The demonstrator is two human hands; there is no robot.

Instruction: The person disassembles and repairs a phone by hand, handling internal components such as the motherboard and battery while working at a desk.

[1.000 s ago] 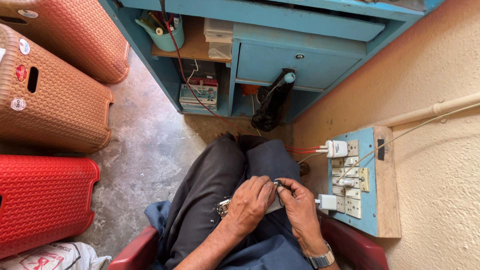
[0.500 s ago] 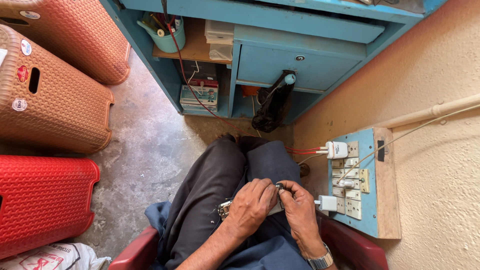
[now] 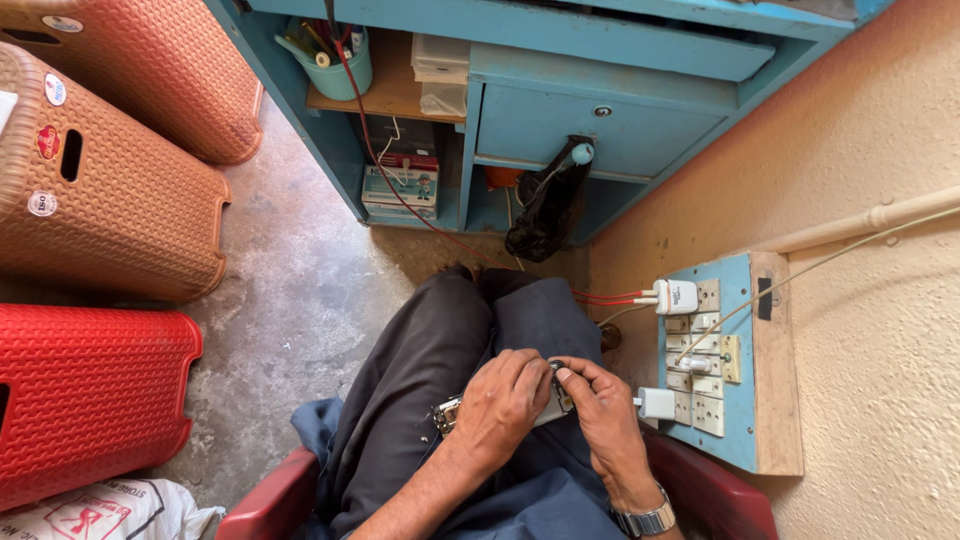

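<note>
On the right wall, a blue socket board (image 3: 735,400) w/ several switches and two white plugs in it; red wires run from the upper plug toward the desk. Ahead, a blue desk (image 3: 600,120) w/ one drawer, an open shelf holding a green cup (image 3: 335,65) of pens and some boxes, and a black bag (image 3: 545,205) hanging from the knob. At left, three woven plastic bins: two brown (image 3: 100,190), one red (image 3: 80,400), lying on a grey concrete floor. Seated on a red chair (image 3: 265,500), legs crossed, dark trousers.

In the lap, both hands close together over a small metal part (image 3: 447,415). Left hand (image 3: 505,400) curled over it, fingers narrow and wrapped around, so most of the part hidden; only a silver end w/ small fittings sticks out at the left side of the hand, approx. touching the thigh. Right hand (image 3: 600,405) w/ thumb and forefinger pinched narrow at the other end of the part, just beside the left knuckles; cannot tell if a tiny piece is held in the pinch or only the part itself. Wristwatch (image 3: 645,522) on right wrist.

As for progress: seems in the middle of fine work on the part, nothing laid aside as finished nearby, no tool seen in hand. What is left cannot be judged, the work area is covered by fingers.
</note>
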